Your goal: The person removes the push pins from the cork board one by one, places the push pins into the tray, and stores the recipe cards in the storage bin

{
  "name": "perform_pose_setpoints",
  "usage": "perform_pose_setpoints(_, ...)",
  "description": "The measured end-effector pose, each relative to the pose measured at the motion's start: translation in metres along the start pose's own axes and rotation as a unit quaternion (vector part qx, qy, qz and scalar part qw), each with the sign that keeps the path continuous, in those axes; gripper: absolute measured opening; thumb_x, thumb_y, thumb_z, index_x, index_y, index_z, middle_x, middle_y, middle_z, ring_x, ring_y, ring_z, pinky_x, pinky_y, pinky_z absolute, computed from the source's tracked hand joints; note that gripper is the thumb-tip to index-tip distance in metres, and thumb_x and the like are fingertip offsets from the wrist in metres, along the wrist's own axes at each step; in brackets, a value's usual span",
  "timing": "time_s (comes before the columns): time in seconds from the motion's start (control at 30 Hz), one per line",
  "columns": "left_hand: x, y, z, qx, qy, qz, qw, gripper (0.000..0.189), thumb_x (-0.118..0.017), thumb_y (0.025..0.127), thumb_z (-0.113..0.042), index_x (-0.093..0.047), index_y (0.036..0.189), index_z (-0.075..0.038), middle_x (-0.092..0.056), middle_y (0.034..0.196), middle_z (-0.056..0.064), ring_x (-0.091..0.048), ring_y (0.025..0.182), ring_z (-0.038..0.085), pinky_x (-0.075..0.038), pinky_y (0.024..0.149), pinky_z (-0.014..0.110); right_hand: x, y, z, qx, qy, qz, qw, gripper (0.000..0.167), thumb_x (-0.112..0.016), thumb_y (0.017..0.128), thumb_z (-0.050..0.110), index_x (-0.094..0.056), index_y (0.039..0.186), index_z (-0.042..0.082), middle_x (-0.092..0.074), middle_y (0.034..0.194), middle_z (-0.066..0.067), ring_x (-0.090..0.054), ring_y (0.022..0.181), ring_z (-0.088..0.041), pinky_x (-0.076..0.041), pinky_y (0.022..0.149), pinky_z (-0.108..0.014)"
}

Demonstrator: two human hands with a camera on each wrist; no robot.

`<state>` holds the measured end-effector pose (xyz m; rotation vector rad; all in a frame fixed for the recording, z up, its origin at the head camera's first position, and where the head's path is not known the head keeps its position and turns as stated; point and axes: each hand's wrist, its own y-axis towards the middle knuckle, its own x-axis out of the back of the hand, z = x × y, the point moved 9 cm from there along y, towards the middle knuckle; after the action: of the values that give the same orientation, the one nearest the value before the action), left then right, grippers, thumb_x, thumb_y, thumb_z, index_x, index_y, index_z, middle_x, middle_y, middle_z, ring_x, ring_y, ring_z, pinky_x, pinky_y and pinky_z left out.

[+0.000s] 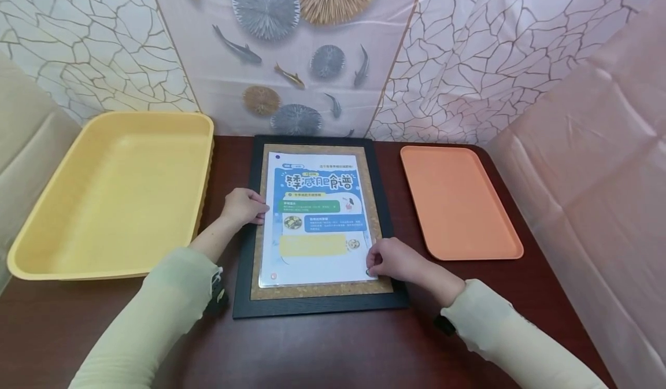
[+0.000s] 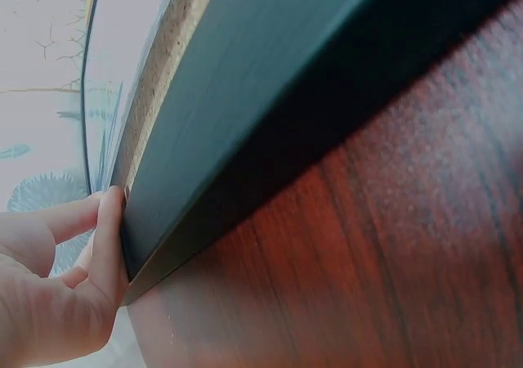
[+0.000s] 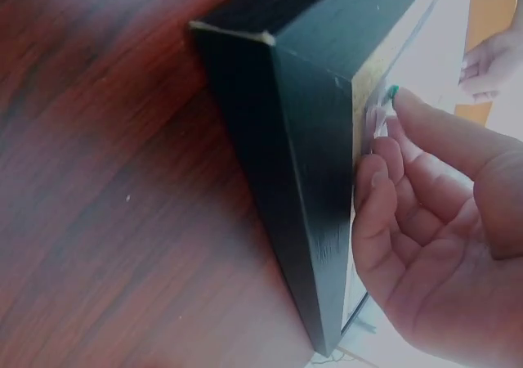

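Observation:
A printed, plastic-covered sheet (image 1: pixel 317 270) lies on a cork board (image 1: pixel 322 290) with a black frame (image 1: pixel 322 305). A dark purple thumbtack (image 1: pixel 278 156) sits at the sheet's top left corner. At the sheet's left edge, the left hand (image 1: pixel 243 207) pinches the margin between thumb and fingers. The right hand (image 1: pixel 396 259) is at the lower right corner, where its thumb and curled fingers hold a green thumbtack (image 3: pixel 394 91) against the sheet. The clear plastic edge shows beside those fingers in the right wrist view.
A large yellow tray (image 1: pixel 125 186) stands left of the board, a flat orange tray (image 1: pixel 463 204) to its right. All rest on a dark red wooden table (image 1: pixel 312 348). Patterned cloth (image 1: pixel 322 106) hangs behind, and plain cloth (image 1: pixel 588 163) closes the right side.

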<state>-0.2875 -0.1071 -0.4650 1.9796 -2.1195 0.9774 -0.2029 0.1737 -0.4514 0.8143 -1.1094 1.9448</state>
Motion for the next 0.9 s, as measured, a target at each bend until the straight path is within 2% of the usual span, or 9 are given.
perform_pose_setpoints(0.17,0.000,0.000,0.001,0.003,0.002,-0.006,1.0000,0.026,-0.062,0.089,-0.013,-0.060,0.110,0.003,-0.063,0.108,0.022,-0.068,0.072,0.017,-0.054,0.062,0.017,-0.003,0.000,0.002,-0.006,-0.006,0.007,0.9999,0.015,-0.071,0.080,0.009,-0.063,0.068,0.012,-0.053,0.062,0.002,-0.048,0.062,-0.012,-0.039,0.055,-0.021)
perform_pose_setpoints(0.47,0.001,-0.003,0.001,0.006,0.005,-0.012,0.9999,0.026,-0.061,0.090,-0.013,-0.060,0.110,0.003,-0.063,0.108,0.021,-0.068,0.073,0.019,-0.054,0.064,0.018,-0.008,0.004,0.012,0.021,-0.035,0.063,0.9972,0.023,-0.067,0.083,0.009,-0.059,0.062,0.014,-0.048,0.054,0.003,-0.046,0.054,-0.011,-0.035,0.051,-0.020)
perform_pose_setpoints(0.73,0.002,-0.004,-0.001,0.000,0.009,-0.016,0.9998,0.026,-0.061,0.090,-0.013,-0.060,0.111,0.002,-0.062,0.108,0.021,-0.069,0.076,0.021,-0.055,0.066,0.019,-0.010,0.009,0.016,0.074,0.001,0.119,0.9902,0.020,-0.063,0.083,0.003,-0.060,0.064,0.010,-0.047,0.058,0.005,-0.043,0.055,-0.009,-0.035,0.053,-0.019)
perform_pose_setpoints(0.9,0.002,-0.004,-0.001,0.000,0.009,-0.016,0.9998,0.026,-0.061,0.090,-0.014,-0.060,0.111,0.002,-0.062,0.108,0.021,-0.069,0.076,0.021,-0.055,0.066,0.019,-0.013,0.011,0.012,0.085,0.012,0.153,0.9844,0.019,-0.060,0.085,0.003,-0.059,0.067,0.009,-0.045,0.060,0.005,-0.043,0.056,-0.008,-0.036,0.056,-0.019)
